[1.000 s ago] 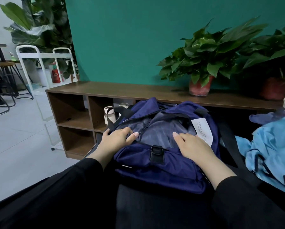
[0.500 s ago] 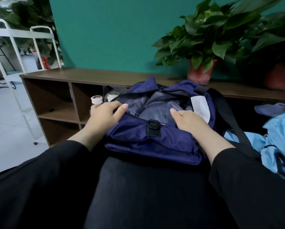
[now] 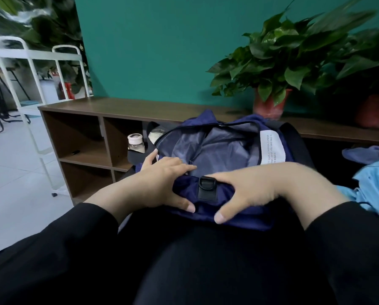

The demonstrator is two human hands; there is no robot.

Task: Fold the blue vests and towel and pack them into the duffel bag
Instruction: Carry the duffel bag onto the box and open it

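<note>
A navy duffel bag point(image 3: 226, 146) lies open in front of me, its grey lining and a white label showing. My left hand point(image 3: 162, 183) grips the bag's near rim, fingers over the edge and thumb on the outer side. My right hand point(image 3: 256, 190) grips the same rim just right of the black buckle point(image 3: 207, 188), thumb below. Light blue vests point(image 3: 373, 186) lie crumpled at the right edge. A darker blue cloth point(image 3: 366, 154) sits behind them.
A low brown shelf unit point(image 3: 83, 137) runs along the teal wall, with a small jar point(image 3: 136, 143) in a cubby. Potted plants point(image 3: 276, 69) stand on its top. A white metal rack point(image 3: 36, 69) stands at left on the tiled floor.
Both hands slid toward each other along the near rim and now clasp it on either side of the buckle. The view shifted closer to the bag.
</note>
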